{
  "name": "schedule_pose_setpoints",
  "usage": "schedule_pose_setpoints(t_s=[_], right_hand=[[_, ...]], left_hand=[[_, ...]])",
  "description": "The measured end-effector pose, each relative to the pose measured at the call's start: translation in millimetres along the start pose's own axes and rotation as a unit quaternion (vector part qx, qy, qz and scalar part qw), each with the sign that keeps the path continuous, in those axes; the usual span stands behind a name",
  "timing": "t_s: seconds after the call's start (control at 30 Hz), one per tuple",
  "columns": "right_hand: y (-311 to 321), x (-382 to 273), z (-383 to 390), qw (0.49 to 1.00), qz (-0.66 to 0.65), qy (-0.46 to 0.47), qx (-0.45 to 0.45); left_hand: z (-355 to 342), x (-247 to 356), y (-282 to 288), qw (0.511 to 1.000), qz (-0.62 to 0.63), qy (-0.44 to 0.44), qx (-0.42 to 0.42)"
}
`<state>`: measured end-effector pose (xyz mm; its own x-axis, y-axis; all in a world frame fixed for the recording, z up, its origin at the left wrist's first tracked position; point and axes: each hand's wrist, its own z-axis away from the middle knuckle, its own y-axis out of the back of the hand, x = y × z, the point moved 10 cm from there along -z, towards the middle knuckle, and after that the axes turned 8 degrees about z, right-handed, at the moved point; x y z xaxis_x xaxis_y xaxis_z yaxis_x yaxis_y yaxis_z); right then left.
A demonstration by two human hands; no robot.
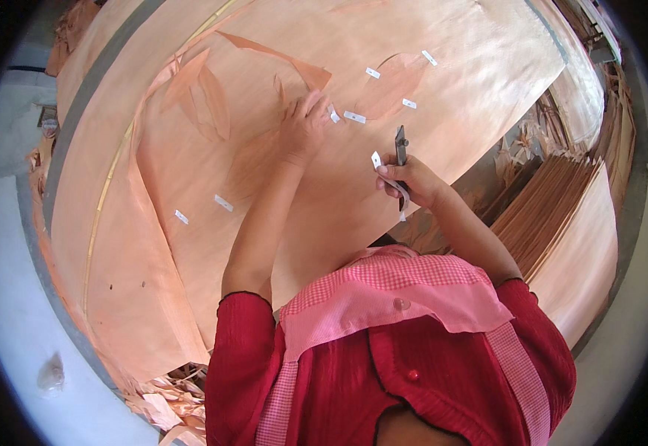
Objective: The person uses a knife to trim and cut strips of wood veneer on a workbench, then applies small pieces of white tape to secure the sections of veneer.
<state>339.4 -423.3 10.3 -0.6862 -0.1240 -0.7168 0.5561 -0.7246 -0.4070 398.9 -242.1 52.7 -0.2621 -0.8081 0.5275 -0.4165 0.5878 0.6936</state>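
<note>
My left hand [305, 126] rests on a wide pale pinkish-tan veneer sheet [450, 97], fingers bent slightly apart, their tips beside a small white tape piece [334, 114]. A torn flap [309, 73] of veneer lies just above them. My right hand [411, 177] grips a dark box cutter [401, 139], blade end upward, together with a curling strip of white tape [376, 160]. Several other short tape pieces [354, 117] are stuck around an oval patch [387, 85] to the upper right and lower down at the left.
A thin yellowish strip [105, 186] curves along the left side of the sheets. Stacked veneer [543, 215] stands at the right, beside the sheet's edge. Crumpled scraps [171, 401] lie at the lower left, near a pale floor [11, 297].
</note>
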Motion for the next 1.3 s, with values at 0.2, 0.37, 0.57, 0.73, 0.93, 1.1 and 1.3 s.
schedule_pose_setpoints(t_s=[0.2,0.37,0.57,0.73,0.93,1.1,1.3], right_hand=[[2,-10,-42,0.996,-0.004,0.016,0.093],[15,-33,-81,0.984,-0.026,0.085,0.152],[32,-51,-65,0.943,-0.027,0.188,0.274],[-22,-27,-56,0.991,0.057,0.051,0.113],[-104,-10,-105,0.98,0.2,0.013,0.002],[-122,-14,-174,0.979,0.171,-0.018,0.107],[-120,-5,-178,0.973,0.184,-0.068,0.119]], left_hand=[[-7,-12,-20,0.998,-0.01,0.021,-0.064],[-5,-19,-22,0.996,-0.007,0.034,-0.087],[-13,-23,-7,0.994,0.071,0.073,0.029],[39,-14,72,0.992,0.045,0.031,0.118],[96,-78,107,0.981,-0.142,0.132,0.033],[106,-121,101,0.96,0.025,0.269,0.068],[102,-65,84,0.97,-0.235,-0.003,-0.056]])
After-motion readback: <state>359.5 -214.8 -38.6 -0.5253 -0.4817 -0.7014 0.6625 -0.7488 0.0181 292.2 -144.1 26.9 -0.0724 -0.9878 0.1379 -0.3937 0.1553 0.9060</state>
